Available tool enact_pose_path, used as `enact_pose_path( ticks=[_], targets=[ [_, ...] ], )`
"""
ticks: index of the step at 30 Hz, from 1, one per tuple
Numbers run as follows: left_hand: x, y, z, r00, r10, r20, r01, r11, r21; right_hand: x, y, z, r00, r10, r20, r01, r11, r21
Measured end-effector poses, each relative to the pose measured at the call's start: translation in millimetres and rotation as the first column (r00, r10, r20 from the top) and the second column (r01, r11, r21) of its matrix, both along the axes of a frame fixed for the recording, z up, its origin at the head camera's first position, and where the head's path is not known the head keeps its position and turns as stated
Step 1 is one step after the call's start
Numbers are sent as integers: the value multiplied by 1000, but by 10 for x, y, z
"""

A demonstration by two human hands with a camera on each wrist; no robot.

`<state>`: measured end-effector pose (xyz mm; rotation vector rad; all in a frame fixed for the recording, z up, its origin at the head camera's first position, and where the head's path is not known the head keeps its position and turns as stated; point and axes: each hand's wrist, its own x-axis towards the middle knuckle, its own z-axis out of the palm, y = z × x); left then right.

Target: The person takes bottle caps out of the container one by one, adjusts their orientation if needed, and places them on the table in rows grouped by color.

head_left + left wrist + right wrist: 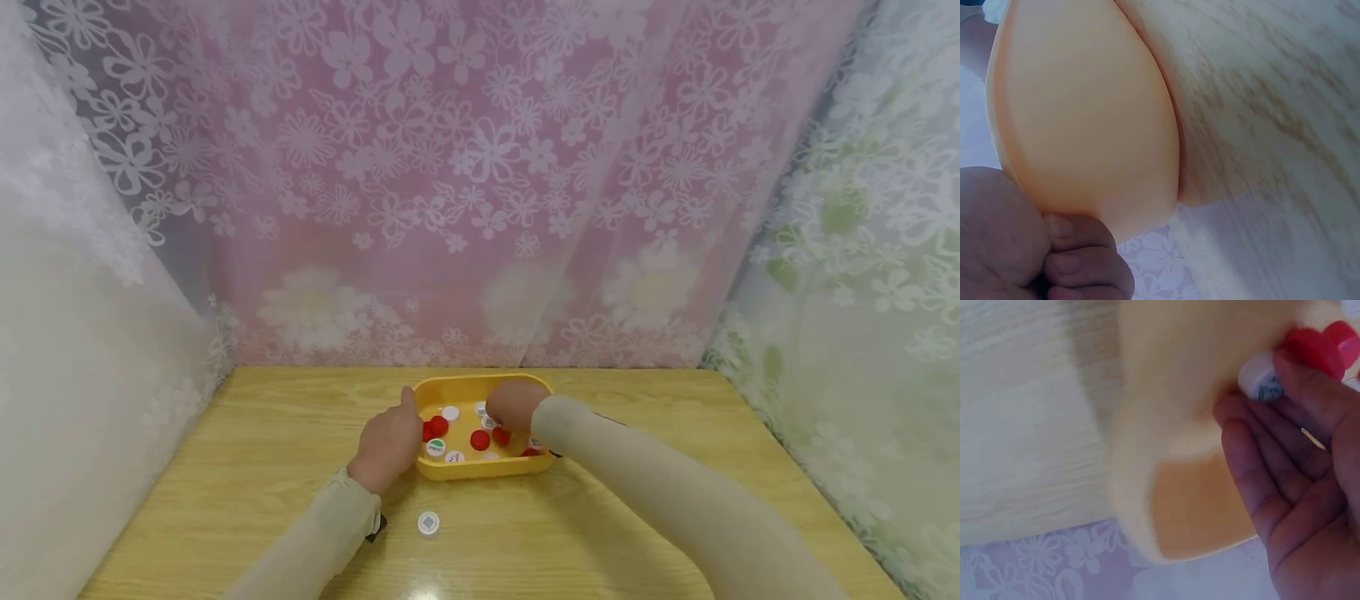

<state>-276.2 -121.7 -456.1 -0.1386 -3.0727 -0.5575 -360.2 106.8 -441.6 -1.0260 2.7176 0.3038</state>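
In tray (487, 472), right hand (516, 405) pinching white cap (1259, 378) between fingertips (1230, 409); left hand (390, 438) gripping rim (480, 377)

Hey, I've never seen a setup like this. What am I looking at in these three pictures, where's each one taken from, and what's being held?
There's no machine: the left grip and right grip are simply a person's bare hands. The wide picture comes from a camera worn on the head, looking forward and down. The other two come from wrist cameras, each watching its own hand. On the wood-grained table stands a yellow tray with red caps and white caps inside. A loose white cap lies outside it, on the wearer's side. The left grip holds the tray's left end. The right grip is inside the tray; its wrist picture shows a marked white cap between thumb and fingers.
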Motion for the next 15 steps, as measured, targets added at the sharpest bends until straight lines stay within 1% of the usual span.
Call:
enact_pose_path(
  ticks=[3,5,10,13,15],
  targets=[
    [1,-5,2,1000,0,19,1,1000,-2,37,-52,33,999,28,28,-28,999,20],
    [-2,-7,-3,1000,-4,17,4,1000,-9,44,-85,48,999,32,33,-33,999,36],
    [-10,-10,-19,1000,-3,-1,3,1000,-27,20,-159,54,999,30,21,-32,997,68],
    [-14,-11,-18,1000,-2,6,3,1000,-25,7,-199,51,1000,27,8,-27,995,97],
    [-19,-11,-16,1000,-6,10,6,1000,-19,8,-228,57,999,41,-12,-39,990,133]
  ],
)
